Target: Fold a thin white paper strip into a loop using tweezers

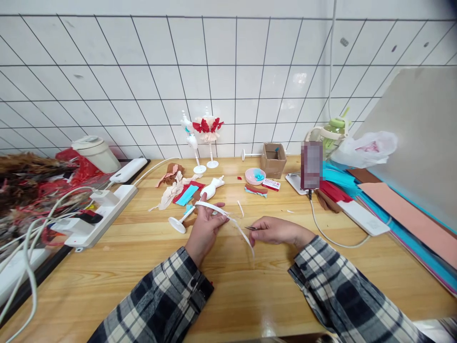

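Head view, left hand pinching white strip, right hand gripping metal tool

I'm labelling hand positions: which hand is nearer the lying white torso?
Left. The left hand is just in front of the torso; the right hand is farther away, to its right.

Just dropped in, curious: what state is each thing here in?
Long thin white strip, curved
Bare left hand, holding the white strip
Small dark metal tool, held
Bare right hand, gripping the tool
Small undressed white mannequin, lying down
White mannequin in red and cream fabric, upright
Brown cardboard box, open
Pink round bowl, holding blue scraps
Long white power strip, plugs inserted
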Tool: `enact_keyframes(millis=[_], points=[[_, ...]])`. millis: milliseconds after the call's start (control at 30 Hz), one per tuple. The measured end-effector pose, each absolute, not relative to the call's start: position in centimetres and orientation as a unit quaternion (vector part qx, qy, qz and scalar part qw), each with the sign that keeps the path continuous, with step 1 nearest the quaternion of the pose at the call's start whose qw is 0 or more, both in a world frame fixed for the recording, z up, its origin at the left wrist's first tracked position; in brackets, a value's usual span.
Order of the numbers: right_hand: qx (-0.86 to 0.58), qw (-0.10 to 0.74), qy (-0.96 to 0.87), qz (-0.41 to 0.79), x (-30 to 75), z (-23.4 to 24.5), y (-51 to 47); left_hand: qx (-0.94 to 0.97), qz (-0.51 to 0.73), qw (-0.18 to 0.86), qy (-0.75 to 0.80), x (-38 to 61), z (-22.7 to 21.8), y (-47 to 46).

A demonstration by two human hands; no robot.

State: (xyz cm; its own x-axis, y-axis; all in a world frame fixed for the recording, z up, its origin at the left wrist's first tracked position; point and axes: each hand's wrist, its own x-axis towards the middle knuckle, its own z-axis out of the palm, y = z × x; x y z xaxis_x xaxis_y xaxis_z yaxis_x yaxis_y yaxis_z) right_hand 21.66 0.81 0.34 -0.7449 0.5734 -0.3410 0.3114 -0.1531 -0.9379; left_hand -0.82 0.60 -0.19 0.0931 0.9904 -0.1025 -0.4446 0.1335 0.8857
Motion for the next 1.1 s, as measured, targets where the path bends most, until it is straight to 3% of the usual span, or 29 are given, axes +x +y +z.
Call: enact_keyframes(millis=[67,167,233,433,933,1100], points=[[-0.355,0.134,-0.655,0.654,21.7,0.1,1.1,0.353,0.550,0.653,0.382,-0.9,0.0,0.6],[-0.453,0.321,-0.654,0.514,20.9,-0.5,1.4,0.358,0.523,0.672,0.382,-0.8,0.1,0.3],[-0.478,0.369,-0.670,0.432,19.9,-0.8,1.3,0.363,0.501,0.686,0.383,-0.6,0.1,0.1],[-0.469,0.291,-0.730,0.404,17.8,-0.7,0.1,0.377,0.466,0.702,0.385,-0.2,-0.2,-0.2],[-0.562,0.324,-0.696,0.308,18.2,-1.1,0.5,0.465,0.431,0.654,0.413,-0.3,-0.3,-0.2],[-0.499,0.289,-0.729,0.368,18.2,-0.5,-0.3,0.486,0.451,0.578,0.476,-0.4,-0.3,0.3]])
